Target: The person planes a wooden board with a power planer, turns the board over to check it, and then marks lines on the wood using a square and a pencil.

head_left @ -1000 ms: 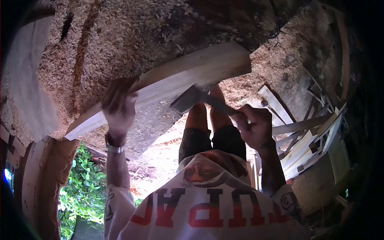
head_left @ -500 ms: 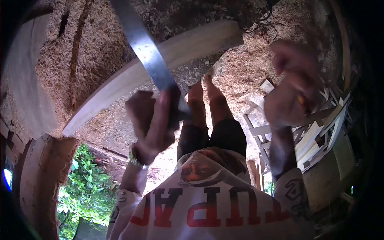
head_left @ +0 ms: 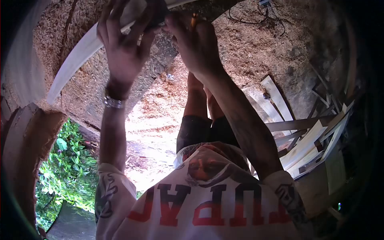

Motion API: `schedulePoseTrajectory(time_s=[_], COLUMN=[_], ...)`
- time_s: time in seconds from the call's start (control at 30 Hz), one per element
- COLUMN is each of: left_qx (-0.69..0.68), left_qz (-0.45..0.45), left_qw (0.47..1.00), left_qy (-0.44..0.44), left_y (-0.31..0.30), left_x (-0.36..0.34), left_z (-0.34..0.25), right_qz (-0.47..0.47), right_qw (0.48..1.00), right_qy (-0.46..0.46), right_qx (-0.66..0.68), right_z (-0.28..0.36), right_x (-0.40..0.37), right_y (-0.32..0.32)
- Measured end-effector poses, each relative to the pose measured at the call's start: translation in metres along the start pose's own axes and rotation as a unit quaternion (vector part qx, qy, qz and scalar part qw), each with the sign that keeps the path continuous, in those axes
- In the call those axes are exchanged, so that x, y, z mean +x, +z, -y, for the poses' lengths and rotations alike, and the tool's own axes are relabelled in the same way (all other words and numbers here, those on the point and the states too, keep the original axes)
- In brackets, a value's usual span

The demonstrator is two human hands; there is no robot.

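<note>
A pale curved wooden plank (head_left: 72, 70) runs under my left hand (head_left: 126, 46) at the top of the view. That hand's fingers are spread over the plank and reach a dark block (head_left: 158, 14), which looks like the handle of the metal-bladed tool. How much of the tool lies under the fingers is hidden. My right hand (head_left: 200, 48) is close beside it, its fingers closed on a thin orange pencil (head_left: 194, 19). The pencil's tip cannot be made out.
Wood shavings (head_left: 256, 52) cover the ground. Cut boards and offcuts (head_left: 308, 148) are piled at the right. A dark cable (head_left: 260, 20) lies at the top right. Thick timber (head_left: 32, 144) stands at the left, near green plants (head_left: 66, 164).
My left hand has moved up with the metal-bladed tool onto the plank, its fingers spreading. My right hand has swung in from the right with the pencil, beside the left.
</note>
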State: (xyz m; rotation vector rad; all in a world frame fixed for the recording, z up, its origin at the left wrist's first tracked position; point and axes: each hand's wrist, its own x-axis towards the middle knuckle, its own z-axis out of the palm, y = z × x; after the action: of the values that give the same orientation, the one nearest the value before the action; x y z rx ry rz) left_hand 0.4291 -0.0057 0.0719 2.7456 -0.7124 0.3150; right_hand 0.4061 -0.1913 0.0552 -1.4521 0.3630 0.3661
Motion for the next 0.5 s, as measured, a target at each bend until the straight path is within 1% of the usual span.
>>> schedulePoseTrajectory(time_s=[0.03,0.1,0.13,0.17,0.23,0.3,0.33,0.43,0.47,0.5], left_qx=[-0.023,0.007,-0.042,-0.091,-0.113,-0.123,-0.12,-0.157,-0.136,-0.141], left_qz=[0.039,-0.049,0.002,0.052,0.076,0.1,0.083,0.074,0.08,0.067], left_qw=[0.999,0.995,0.997,0.993,0.988,0.983,0.983,0.972,0.972,0.971], left_qy=[0.015,0.088,0.068,0.047,0.069,0.089,0.113,0.159,0.172,0.183], left_y=[-0.002,-0.005,-0.019,-0.03,-0.036,-0.041,-0.039,-0.035,-0.034,-0.031], left_x=[0.005,0.025,0.027,0.028,0.026,0.021,0.021,0.029,0.028,0.025], left_z=[0.007,0.013,0.012,0.012,0.026,0.04,0.047,0.059,0.062,0.064], right_qz=[-0.005,-0.011,0.0,0.006,0.019,0.056,0.074,0.086,0.092,0.106], right_qw=[0.999,0.992,0.996,0.996,0.996,0.997,0.997,0.991,0.983,0.987], right_qy=[-0.029,-0.087,-0.093,-0.09,-0.086,-0.044,-0.021,0.053,0.104,0.09], right_qx=[-0.033,-0.096,-0.016,-0.018,-0.02,-0.008,-0.004,0.091,0.119,0.085], right_z=[-0.001,0.0,0.01,0.009,0.002,-0.005,-0.008,-0.006,0.001,-0.009], right_x=[0.004,0.011,0.011,0.008,0.003,-0.001,-0.003,-0.023,-0.032,-0.034], right_y=[-0.001,0.0,-0.001,0.0,0.005,0.009,0.01,-0.007,-0.016,-0.029])
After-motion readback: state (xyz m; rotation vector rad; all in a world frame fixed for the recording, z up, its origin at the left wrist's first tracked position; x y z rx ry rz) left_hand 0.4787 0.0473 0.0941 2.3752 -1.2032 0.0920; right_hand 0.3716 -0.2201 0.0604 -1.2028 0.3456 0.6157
